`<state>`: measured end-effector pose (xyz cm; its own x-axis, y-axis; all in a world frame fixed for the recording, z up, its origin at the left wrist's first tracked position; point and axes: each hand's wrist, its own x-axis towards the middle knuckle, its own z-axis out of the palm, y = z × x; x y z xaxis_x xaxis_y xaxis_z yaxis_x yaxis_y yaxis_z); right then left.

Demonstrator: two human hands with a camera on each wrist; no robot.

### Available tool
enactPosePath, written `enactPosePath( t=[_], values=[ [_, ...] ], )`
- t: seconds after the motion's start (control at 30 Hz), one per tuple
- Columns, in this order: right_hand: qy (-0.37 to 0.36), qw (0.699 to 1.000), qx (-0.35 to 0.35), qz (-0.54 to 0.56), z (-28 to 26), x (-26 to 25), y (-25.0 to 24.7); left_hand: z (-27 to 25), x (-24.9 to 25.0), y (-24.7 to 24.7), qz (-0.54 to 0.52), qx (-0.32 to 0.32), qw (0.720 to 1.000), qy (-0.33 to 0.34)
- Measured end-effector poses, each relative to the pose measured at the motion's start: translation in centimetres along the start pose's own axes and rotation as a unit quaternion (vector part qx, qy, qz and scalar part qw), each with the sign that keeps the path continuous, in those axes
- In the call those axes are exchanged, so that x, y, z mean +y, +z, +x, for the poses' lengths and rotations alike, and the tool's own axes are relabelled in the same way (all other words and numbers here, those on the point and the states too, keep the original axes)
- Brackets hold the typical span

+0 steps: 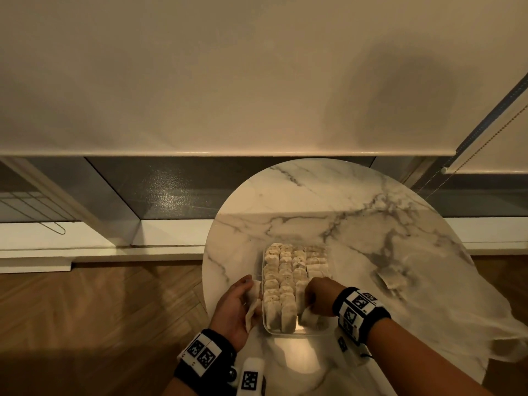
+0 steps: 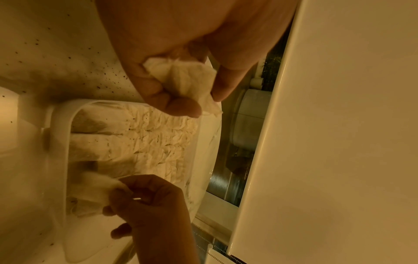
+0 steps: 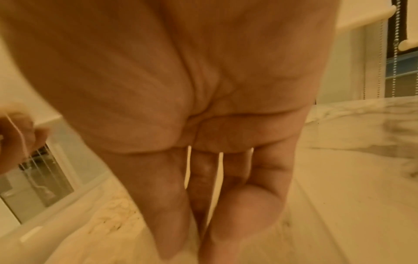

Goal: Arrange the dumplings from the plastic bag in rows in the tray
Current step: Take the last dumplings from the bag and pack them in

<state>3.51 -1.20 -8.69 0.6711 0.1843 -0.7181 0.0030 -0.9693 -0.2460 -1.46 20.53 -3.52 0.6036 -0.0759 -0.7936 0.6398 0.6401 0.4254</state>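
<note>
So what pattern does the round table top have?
White marble with grey veins on the table top; the head view shows it best.

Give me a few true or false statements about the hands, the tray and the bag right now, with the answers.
1. The left hand holds dumplings beside the tray. True.
2. The tray holds no dumplings. False: rows nearly fill it.
3. The right hand rests flat on the table. False: it pinches a dumpling at the tray's near right corner.
4. The plastic bag lies right of the tray. True.
</note>
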Motion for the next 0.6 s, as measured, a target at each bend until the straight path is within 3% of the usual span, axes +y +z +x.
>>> enactPosePath(
  t=[0.1,0.33,0.6],
  values=[
    [0.023,0.998,0.051,0.013,0.9,-0.3,-0.2,0.1,0.2,-0.1,-0.008,0.008,1.000,-0.001],
    [0.050,0.994,0.078,0.052,1.9,-1.0,-0.8,-0.2,0.5,0.2,-0.007,-0.002,1.000,-0.016],
    [0.051,0.995,0.026,0.076,2.1,-1.0,-0.1,0.1,0.4,0.3,-0.015,-0.015,1.000,-0.007]
  ],
)
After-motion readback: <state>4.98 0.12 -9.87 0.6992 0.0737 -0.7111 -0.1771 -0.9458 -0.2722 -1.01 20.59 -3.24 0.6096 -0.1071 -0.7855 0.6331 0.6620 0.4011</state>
